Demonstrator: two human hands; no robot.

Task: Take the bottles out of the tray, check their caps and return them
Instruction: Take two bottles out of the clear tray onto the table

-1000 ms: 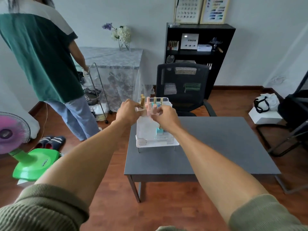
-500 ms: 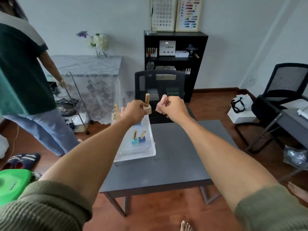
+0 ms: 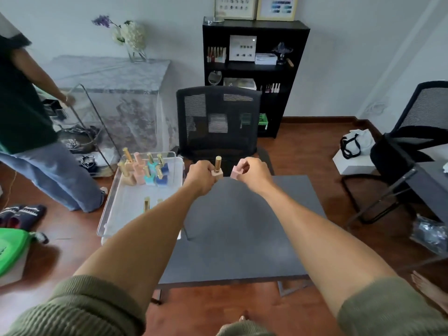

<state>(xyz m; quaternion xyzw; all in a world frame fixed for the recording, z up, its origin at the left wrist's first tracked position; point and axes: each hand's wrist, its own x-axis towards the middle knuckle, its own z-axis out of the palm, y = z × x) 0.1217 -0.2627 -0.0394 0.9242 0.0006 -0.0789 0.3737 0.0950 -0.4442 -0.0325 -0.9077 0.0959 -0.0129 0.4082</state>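
Observation:
My left hand (image 3: 201,175) grips a beige bottle (image 3: 217,172) with a tall gold cap, upright, above the far edge of the dark table (image 3: 240,229). My right hand (image 3: 252,174) holds a pink bottle (image 3: 235,172) beside it; its cap is hidden by my fingers. The clear tray (image 3: 114,209) sits on the table's left side. Several gold-capped bottles (image 3: 145,169) in beige, pink, teal and blue stand at its far end. One more gold cap (image 3: 146,204) shows by my left forearm, which hides part of the tray.
A black mesh chair (image 3: 218,122) stands just beyond the table, with a black shelf (image 3: 254,69) behind it. A person (image 3: 26,117) stands at the left by a wire cart. A second chair (image 3: 421,132) and a desk are at the right. My foot (image 3: 431,289) is at lower right.
Both hands have come away from the tray, each carrying a bottle, and now sit right of it over the table's far edge. My view has swung right and down.

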